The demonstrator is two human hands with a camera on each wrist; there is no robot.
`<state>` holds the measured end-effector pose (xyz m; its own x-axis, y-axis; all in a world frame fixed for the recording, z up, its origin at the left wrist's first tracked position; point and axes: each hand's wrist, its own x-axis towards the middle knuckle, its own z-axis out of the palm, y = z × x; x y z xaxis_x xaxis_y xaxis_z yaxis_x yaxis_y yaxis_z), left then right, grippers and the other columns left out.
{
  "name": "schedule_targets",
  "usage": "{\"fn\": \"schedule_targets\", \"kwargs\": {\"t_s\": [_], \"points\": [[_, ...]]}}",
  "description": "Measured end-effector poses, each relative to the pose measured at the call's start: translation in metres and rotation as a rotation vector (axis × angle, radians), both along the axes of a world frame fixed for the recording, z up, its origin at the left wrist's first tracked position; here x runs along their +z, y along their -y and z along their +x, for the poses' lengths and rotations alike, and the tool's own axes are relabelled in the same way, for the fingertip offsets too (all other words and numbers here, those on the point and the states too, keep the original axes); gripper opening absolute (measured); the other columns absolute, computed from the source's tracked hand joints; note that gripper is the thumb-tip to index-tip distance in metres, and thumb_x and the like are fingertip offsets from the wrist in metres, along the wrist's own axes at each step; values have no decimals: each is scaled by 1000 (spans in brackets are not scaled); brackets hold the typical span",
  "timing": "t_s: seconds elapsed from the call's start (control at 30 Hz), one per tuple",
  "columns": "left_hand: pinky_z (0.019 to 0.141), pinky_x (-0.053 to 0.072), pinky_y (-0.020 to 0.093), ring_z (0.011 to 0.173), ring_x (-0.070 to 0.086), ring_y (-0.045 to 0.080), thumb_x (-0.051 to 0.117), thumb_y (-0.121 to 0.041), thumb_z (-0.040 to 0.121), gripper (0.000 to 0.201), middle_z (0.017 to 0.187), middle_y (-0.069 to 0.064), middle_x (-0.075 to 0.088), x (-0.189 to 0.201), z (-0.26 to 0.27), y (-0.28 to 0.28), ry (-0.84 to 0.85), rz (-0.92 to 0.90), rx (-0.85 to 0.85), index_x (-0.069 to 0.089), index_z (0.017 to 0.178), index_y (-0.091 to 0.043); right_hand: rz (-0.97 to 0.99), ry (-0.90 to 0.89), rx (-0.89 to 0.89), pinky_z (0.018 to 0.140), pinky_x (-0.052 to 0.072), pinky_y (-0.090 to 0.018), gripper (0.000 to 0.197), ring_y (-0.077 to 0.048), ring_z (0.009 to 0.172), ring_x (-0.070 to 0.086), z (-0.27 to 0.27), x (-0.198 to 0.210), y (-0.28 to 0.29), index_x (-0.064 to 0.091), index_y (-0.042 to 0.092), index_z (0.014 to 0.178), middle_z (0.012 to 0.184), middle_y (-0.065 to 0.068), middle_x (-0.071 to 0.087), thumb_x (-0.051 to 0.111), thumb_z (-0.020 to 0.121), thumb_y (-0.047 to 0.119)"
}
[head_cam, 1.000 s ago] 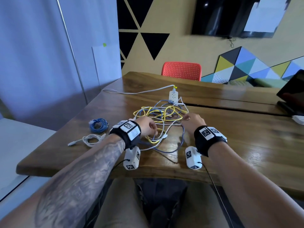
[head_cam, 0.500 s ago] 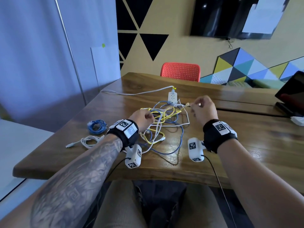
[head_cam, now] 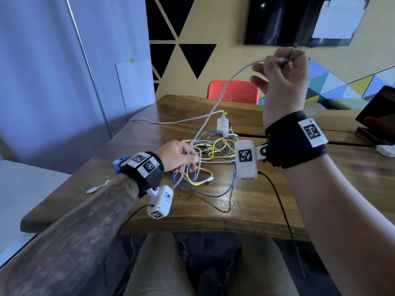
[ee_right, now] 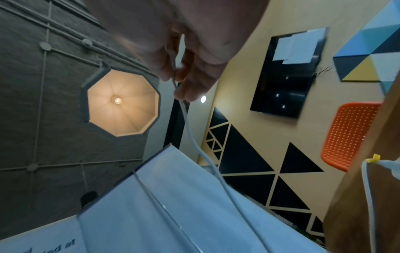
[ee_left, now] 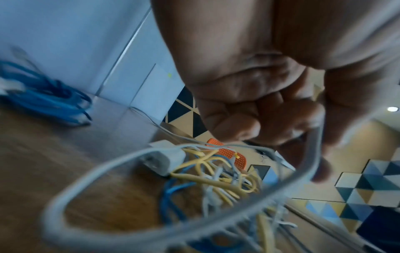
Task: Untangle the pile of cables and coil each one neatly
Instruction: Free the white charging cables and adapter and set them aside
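A blue coil [head_cam: 119,164] lies at the counter's [head_cam: 277,201] left, partly behind the left wrist. The left hand [head_cam: 177,155] grips a white cable [head_cam: 215,105] just above the tangle [head_cam: 211,159] of yellow, blue and white cables mid-counter. Beyond sits a power strip [head_cam: 223,125]. The cable rises rightward to the raised right hand [head_cam: 282,75], whose fingers [ee_right: 164,68] pinch its end.

Right hand [head_cam: 282,80]: raised high, fingers curled, pinched a cable [head_cam: 213,107] end.
Left hand [head_cam: 177,155]: low over the table [head_cam: 277,201], fingers curled round the same cable.
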<state>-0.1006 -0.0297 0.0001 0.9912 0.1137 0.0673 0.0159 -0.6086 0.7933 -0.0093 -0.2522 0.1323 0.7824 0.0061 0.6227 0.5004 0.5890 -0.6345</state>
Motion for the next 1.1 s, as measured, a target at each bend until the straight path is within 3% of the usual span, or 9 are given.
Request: {"fn": "schedule_targets", "kwargs": {"t_s": [0.2, 0.37, 0.5, 0.57, 0.63, 0.7, 0.8, 0.97, 1.1], "points": [[47, 36, 20, 42, 39, 9, 57, -42, 96, 43, 48, -6, 50, 35, -32, -19, 194, -155, 225, 73, 89, -2, -421, -46, -272, 67, 49, -27, 20, -6, 71, 57, 21, -31, -5, 57, 25, 88, 89, 1, 63, 68, 87, 8], [50, 36, 28, 51, 40, 13, 52, -23, 102, 31, 63, 6, 47, 70, -24, -25, 314, -104, 158, 77, 85, -27, -766, 185, -456, 99, 47, -43, 18, -17, 106, 54, 4, -65, -28, 62, 25, 97, 113, 1, 59, 71, 83, 19], [57, 38, 17, 57, 44, 3, 54, -21, 102, 19, 58, -14, 53, 89, -25, -11, 406, 23, 76, 73, 103, -21, -957, 589, -679, 120, 24, -50, 49, -29, 143, 38, -22, -57, -38, 60, 21, 130, 148, -3, 49, 64, 82, 31], [62, 39, 12, 60, 48, -4, 57, -19, 101, 18, 61, -21, 61, 95, -27, 3, 457, 55, 35, 72, 108, -16, -1040, 732, -661, 123, 16, -51, 54, -24, 141, 43, -32, -49, -45, 55, 21, 139, 143, -1, 56, 58, 86, 31], [64, 40, 12, 62, 51, -8, 60, -20, 99, 18, 62, -24, 62, 99, -31, 10, 508, 119, 37, 73, 110, -13, -1083, 737, -546, 119, 28, -46, 40, -22, 114, 63, -34, -45, -49, 60, 20, 133, 115, 2, 72, 54, 95, 29], [63, 42, 24, 64, 52, -1, 63, -27, 97, 17, 64, -14, 63, 96, -32, 7, 532, 204, 62, 75, 101, -17, -1079, 658, -403, 83, 50, -35, 23, -20, 75, 61, -32, -42, -46, 69, 19, 115, 80, 9, 66, 53, 99, 26], [64, 42, 24, 62, 52, -2, 63, -25, 95, 14, 70, -3, 66, 77, -31, -12, 421, 302, 160, 70, 84, -27, -1007, 510, -409, 53, 36, -29, 18, -10, 57, 48, -25, -37, -32, 70, 18, 99, 63, 12, 51, 54, 99, 25], [56, 44, 18, 51, 53, -1, 60, -15, 98, 19, 65, -10, 68, 31, -34, -34, 288, 212, 239, 70, 82, -20, -905, 298, -491, 60, 44, -29, 16, -8, 66, 56, -8, -34, -16, 73, 22, 93, 69, 10, 61, 57, 93, 27], [60, 52, 35, 63, 62, 16, 59, -18, 99, 17, 80, 10, 72, 32, -30, -20, 381, 59, 261, 73, 93, -10, -1035, 365, -609, 85, 51, -38, 35, -25, 103, 60, -9, -44, -19, 69, 22, 116, 111, 0, 64, 55, 87, 34]]}}
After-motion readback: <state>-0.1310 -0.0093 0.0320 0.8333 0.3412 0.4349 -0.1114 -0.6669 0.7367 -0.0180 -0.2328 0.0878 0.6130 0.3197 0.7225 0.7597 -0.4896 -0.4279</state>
